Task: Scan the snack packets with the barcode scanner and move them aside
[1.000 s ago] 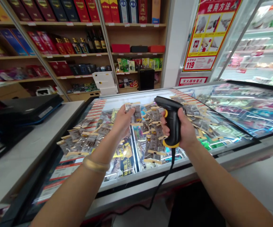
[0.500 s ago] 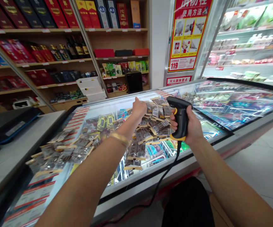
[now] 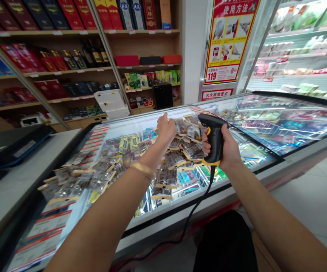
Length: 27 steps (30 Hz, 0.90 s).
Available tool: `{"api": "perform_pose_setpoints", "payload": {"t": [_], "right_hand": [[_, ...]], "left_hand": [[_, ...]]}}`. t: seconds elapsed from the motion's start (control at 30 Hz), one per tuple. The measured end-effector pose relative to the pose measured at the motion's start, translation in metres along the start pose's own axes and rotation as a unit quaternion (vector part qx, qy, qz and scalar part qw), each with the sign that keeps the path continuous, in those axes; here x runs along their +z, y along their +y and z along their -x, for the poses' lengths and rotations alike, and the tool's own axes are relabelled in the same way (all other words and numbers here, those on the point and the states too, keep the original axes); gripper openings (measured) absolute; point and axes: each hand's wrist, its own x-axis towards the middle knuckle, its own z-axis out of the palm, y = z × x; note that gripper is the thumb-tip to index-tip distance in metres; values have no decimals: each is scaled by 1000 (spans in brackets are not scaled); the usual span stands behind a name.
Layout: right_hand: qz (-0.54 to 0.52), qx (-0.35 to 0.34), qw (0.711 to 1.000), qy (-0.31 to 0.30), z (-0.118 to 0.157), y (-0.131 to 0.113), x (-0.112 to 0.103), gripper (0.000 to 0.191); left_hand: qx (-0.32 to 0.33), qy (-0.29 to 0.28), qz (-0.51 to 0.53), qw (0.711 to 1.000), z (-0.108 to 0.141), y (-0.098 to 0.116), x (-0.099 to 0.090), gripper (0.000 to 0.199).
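Now the left hand is hanging over the far side of the larger heap of packets, its back turning towards the view. Fingers bent, tips hidden; cannot tell whether they are pinching anything. One second ago it was holding up a packet before the scanner; at present no packet is showing in its grasp. My reading: nothing is being presented to the scanner just now, and the left hand is busying itself at the heap instead.

The right hand is gripping the scanner firmly by its handle, nose pointing towards the left hand, cable trailing down over the freezer's rim. Packets are lying in two heaps on the freezer's glass, the smaller heap left of the left forearm.

Against the one-second-old frame: the view is facing further right, and yellow packs are showing clear left of the arm. Against the half-second-old frame: both hands are keeping nearly the same places, left fingers bending slightly differently.
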Motion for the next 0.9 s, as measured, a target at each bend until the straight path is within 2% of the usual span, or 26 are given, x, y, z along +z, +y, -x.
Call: {"api": "perform_pose_setpoints", "payload": {"t": [0.13,0.27,0.33,0.4,0.5,0.6,0.77,0.9], "right_hand": [[16,3,999,-39,4,10,17,52],[15,44,995,-86,5,40,52,50],[13,84,990,-110,3,60,74,50],[12,126,984,-127,0,82,97,50],[19,167,975,-145,-6,111,123,50],[23,194,967,-163,-10,134,131,49],[29,225,959,-167,-10,148,114,47],[32,229,958,-168,-7,148,107,49]], "left_hand": [[57,37,-16,998,14,-23,-42,53],[85,73,-95,989,22,-66,-110,52],[69,79,-144,984,25,-90,-150,54],[32,61,-189,980,28,-111,-187,50],[-24,32,-239,970,37,-136,-225,49],[-39,-22,-281,959,47,-149,-239,62],[-33,-134,-344,929,50,-156,-240,77],[-65,-151,-373,913,50,-151,-239,84]]}}
